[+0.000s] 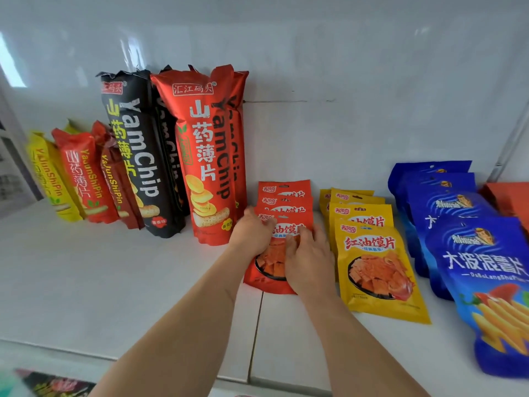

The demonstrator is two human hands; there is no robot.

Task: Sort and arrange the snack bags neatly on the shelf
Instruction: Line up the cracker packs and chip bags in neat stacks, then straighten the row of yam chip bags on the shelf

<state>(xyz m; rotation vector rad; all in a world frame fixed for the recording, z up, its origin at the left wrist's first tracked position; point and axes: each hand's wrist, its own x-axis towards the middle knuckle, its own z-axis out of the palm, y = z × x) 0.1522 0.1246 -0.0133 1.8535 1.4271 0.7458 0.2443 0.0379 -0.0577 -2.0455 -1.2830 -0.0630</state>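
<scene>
Both my hands rest on the front red snack bag (272, 270), which leans at the head of a short row of red bags (284, 193) on the white shelf (114, 282). My left hand (251, 232) grips its left edge and my right hand (307, 257) presses on its right side. To the right stands a row of yellow bags (375, 270), then a row of blue bags (469, 253). Tall red (206, 156) and black YamChip bags (140, 156) stand to the left against the wall.
Smaller yellow (48, 179) and red YaJunShiPin bags (86, 179) lean at the far left. An orange-red pack (509, 196) lies at the far right. The shelf's front edge runs along the bottom, with a dark printed package (57, 385) below it.
</scene>
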